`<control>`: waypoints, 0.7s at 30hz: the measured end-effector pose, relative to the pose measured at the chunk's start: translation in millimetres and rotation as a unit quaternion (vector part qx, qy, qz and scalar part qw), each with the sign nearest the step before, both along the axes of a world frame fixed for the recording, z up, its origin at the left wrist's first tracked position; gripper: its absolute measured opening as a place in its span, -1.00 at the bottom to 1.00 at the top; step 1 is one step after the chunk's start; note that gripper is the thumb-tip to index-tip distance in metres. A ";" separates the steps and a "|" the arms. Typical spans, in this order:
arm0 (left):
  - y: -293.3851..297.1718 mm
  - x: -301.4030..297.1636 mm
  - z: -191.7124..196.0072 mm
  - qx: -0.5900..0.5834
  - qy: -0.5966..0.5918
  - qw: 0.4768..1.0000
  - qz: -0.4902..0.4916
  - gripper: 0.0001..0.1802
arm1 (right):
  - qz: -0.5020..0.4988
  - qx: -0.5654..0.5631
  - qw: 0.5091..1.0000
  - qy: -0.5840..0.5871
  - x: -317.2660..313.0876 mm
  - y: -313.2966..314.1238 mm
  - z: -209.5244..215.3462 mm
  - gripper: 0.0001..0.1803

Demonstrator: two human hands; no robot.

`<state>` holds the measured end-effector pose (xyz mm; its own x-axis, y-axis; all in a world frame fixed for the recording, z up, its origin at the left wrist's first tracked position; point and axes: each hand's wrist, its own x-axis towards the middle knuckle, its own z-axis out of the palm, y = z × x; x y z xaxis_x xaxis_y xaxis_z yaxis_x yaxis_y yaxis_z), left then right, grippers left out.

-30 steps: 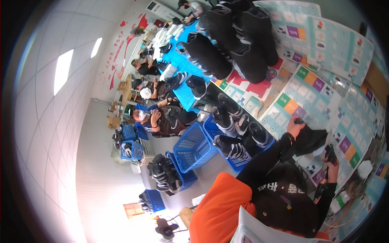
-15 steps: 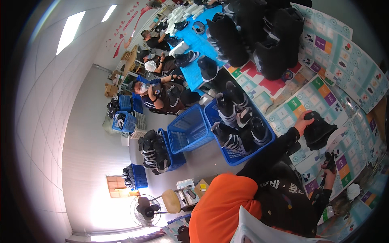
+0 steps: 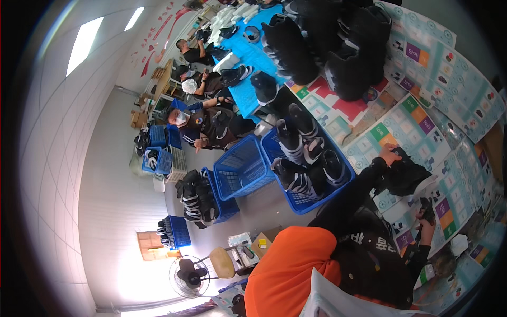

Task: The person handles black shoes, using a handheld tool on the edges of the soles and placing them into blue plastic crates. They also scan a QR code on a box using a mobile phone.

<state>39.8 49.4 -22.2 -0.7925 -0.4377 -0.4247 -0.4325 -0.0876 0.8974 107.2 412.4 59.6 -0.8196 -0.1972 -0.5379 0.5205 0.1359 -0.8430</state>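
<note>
My left hand (image 3: 390, 155) is closed on the upper end of a black shoe (image 3: 405, 174) with a pale sole edge, tilted over the printed sheets on the bench. My right hand (image 3: 425, 229), lower in the view, grips a small dark handheld tool (image 3: 425, 210) whose exact kind I cannot make out. The tool's tip is close to the shoe's pale end; whether they touch is unclear. Beneath both hands lie printed paper sheets (image 3: 454, 198) with coloured squares.
A blue basket (image 3: 302, 210) of black-and-white shoes stands left of the bench, beside another blue basket (image 3: 237, 171). Stacked black shoes (image 3: 348, 74) crowd the far bench. A co-worker (image 3: 211, 124) sits beyond; a fan (image 3: 190, 274) stands lower left.
The shoe has turned in my left hand and now leans over, its pale end nearer the tool. My right hand has barely moved. The co-worker's hand has dropped from near the mask.
</note>
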 end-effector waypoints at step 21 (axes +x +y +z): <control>-70.1 19.6 63.5 0.096 -0.113 0.982 -0.117 -0.35 | 0.156 0.173 0.953 0.194 -17.7 -72.1 13.2 -0.72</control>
